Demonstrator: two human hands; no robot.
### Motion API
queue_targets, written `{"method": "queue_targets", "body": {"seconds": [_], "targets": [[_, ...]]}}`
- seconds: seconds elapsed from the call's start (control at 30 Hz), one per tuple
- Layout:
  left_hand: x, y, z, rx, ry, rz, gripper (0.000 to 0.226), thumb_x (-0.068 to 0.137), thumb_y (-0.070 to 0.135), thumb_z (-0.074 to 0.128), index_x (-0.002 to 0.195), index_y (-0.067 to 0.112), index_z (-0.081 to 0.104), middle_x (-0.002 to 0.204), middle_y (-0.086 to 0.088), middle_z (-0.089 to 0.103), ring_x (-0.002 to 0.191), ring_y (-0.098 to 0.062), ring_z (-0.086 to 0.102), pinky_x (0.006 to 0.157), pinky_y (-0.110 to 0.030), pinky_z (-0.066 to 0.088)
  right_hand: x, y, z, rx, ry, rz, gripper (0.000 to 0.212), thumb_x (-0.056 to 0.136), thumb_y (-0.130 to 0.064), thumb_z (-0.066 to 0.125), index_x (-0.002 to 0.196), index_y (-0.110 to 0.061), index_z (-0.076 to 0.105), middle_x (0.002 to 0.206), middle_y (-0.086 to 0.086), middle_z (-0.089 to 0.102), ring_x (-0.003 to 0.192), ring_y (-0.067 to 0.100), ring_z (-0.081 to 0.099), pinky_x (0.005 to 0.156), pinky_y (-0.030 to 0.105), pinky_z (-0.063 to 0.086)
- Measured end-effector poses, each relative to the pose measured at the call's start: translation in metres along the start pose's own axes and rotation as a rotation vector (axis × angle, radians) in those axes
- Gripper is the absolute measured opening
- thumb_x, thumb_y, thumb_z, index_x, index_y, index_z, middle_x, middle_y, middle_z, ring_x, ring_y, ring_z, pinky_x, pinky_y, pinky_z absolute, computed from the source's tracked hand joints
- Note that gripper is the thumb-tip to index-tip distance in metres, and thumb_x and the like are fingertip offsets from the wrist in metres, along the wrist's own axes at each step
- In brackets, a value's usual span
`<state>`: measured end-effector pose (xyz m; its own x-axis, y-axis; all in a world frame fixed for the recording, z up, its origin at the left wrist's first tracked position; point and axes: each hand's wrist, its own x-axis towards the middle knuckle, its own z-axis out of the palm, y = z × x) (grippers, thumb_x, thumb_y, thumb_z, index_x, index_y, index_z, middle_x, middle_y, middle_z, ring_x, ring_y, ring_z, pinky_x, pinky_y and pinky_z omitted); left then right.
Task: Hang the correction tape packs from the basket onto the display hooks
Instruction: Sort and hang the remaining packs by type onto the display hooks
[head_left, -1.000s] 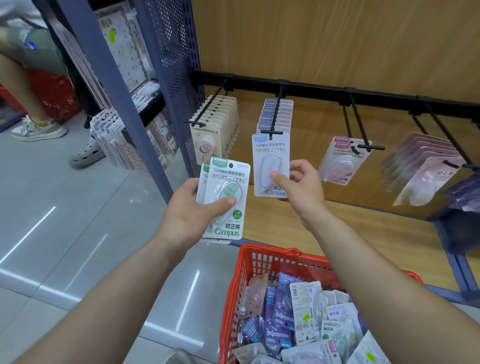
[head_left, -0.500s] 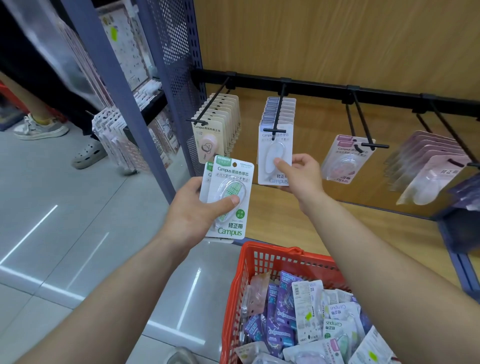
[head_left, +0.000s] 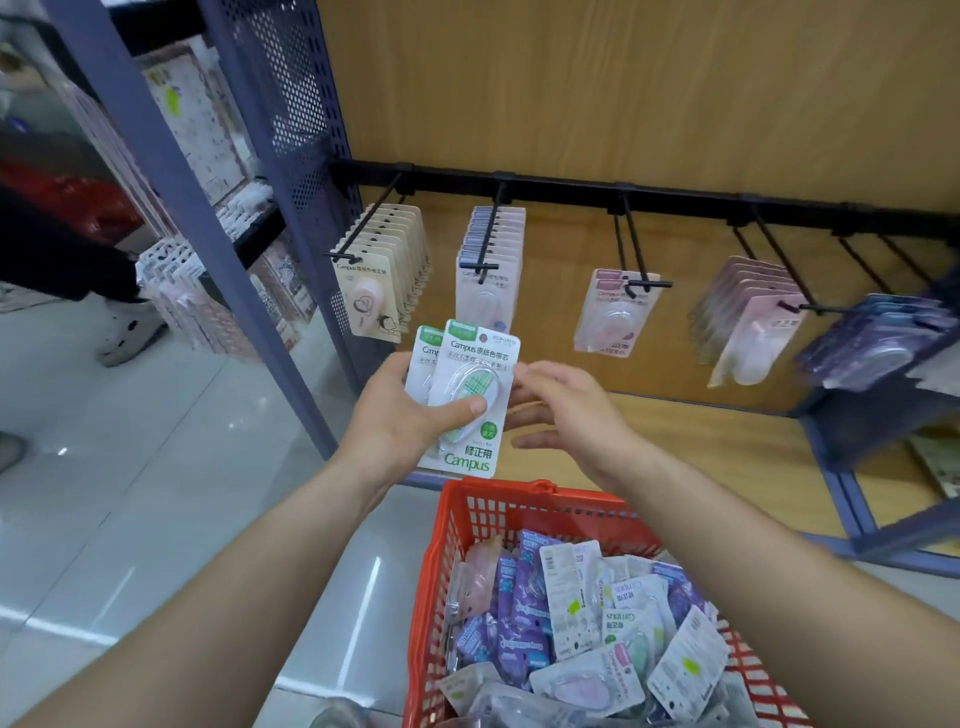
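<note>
Your left hand (head_left: 400, 415) sits at centre frame, with its thumb pressed across the front of two green correction tape packs (head_left: 470, 400) and its fingers curled behind them. The packs stand almost upright. Their long axis runs up and down, the green top edges point at the display above, and the front card overlaps the rear one.

Your right hand (head_left: 566, 410) is just right of the packs, fingers spread and relaxed, holding nothing. Its fingertips reach the front card's right edge, but contact cannot be told. It is the free hand and the better placed to take a card.

Just above the packs, a black rail (head_left: 675, 200) crosses the wooden back panel, and display hooks (head_left: 641, 260) jut from it toward you. The two leftmost hooks look full. The middle hook holds a couple of pink packs (head_left: 615, 312). None shows green cards, so the right hook is a guess.

There is open room between your hands and the hook tips. A blue perforated side panel (head_left: 291, 156) closes off the left. The red basket (head_left: 524, 491) is directly below your hands, well stocked with packs.
</note>
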<state>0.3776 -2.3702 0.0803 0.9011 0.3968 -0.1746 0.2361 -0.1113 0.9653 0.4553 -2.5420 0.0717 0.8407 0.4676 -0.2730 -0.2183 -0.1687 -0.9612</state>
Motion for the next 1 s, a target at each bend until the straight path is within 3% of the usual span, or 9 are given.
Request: {"method": "queue_targets", "body": {"seconds": [0.13,0.27,0.4,0.53,0.7,0.87,1.0], "targets": [[-0.012,0.007,0.029,0.022,-0.088,0.023,0.055,0.071,0.019,0.093,0.114,0.025,0.060,0.108,0.007,0.076,0.097,-0.015,0.075,0.078,-0.043,0.063,-0.031,-0.004,-0.026,0.063,0.010,0.003,0.011,0.101,-0.023,0.064,0.099,-0.012,0.062,0.099,0.011,0.076,0.081,0.025,0.075,0.066,0.032,0.061],[-0.030,0.016,0.060,-0.005,-0.155,0.061,0.051,0.072,0.016,0.092,0.110,0.027,0.060,0.107,0.007,0.076,0.094,-0.012,0.075,0.075,-0.035,0.062,-0.060,-0.010,-0.053,0.081,0.000,-0.009,0.017,0.099,-0.013,0.065,0.115,-0.006,0.065,0.107,0.009,0.077,0.084,0.023,0.077,0.064,0.029,0.060],[-0.048,0.028,0.085,-0.039,-0.237,0.076,0.057,0.072,0.014,0.092,0.119,0.021,0.061,0.108,0.004,0.078,0.101,-0.019,0.075,0.087,-0.046,0.061,-0.092,-0.015,-0.080,0.074,0.053,-0.036,0.011,0.102,-0.014,0.062,0.112,-0.014,0.067,0.099,0.002,0.078,0.078,0.016,0.076,0.059,0.025,0.058],[-0.067,0.037,0.101,-0.021,-0.349,0.106,0.052,0.090,0.001,0.074,0.134,0.019,0.054,0.122,0.000,0.074,0.111,-0.022,0.072,0.096,-0.055,0.057,-0.123,-0.015,-0.111,0.071,0.113,-0.071,0.013,0.103,-0.017,0.061,0.115,-0.014,0.065,0.104,0.005,0.079,0.085,0.021,0.077,0.062,0.029,0.059],[-0.092,0.051,0.125,0.004,-0.311,0.138,0.043,0.093,0.000,0.071,0.126,0.025,0.059,0.115,0.004,0.077,0.106,-0.020,0.074,0.092,-0.054,0.058,-0.156,-0.013,-0.136,0.113,0.186,-0.137,0.018,0.102,-0.016,0.063,0.118,-0.011,0.065,0.107,0.008,0.079,0.092,0.025,0.077,0.069,0.039,0.062],[-0.105,0.080,0.135,-0.064,-0.253,0.136,0.039,0.092,-0.002,0.070,0.126,0.012,0.057,0.109,-0.004,0.079,0.102,-0.025,0.075,0.093,-0.056,0.058,-0.167,-0.037,-0.149,0.072,0.270,-0.216,0.015,0.097,-0.020,0.071,0.111,-0.013,0.071,0.107,0.005,0.079,0.098,0.025,0.076,0.087,0.050,0.061],[-0.103,0.120,0.124,-0.072,-0.205,0.219,0.035,0.093,0.005,0.071,0.125,0.017,0.063,0.112,0.002,0.078,0.105,-0.018,0.074,0.095,-0.049,0.058,-0.170,-0.078,-0.151,0.075,0.293,-0.302,0.012,0.098,-0.019,0.069,0.108,-0.016,0.073,0.106,0.002,0.079,0.096,0.022,0.077,0.083,0.044,0.063]]}}
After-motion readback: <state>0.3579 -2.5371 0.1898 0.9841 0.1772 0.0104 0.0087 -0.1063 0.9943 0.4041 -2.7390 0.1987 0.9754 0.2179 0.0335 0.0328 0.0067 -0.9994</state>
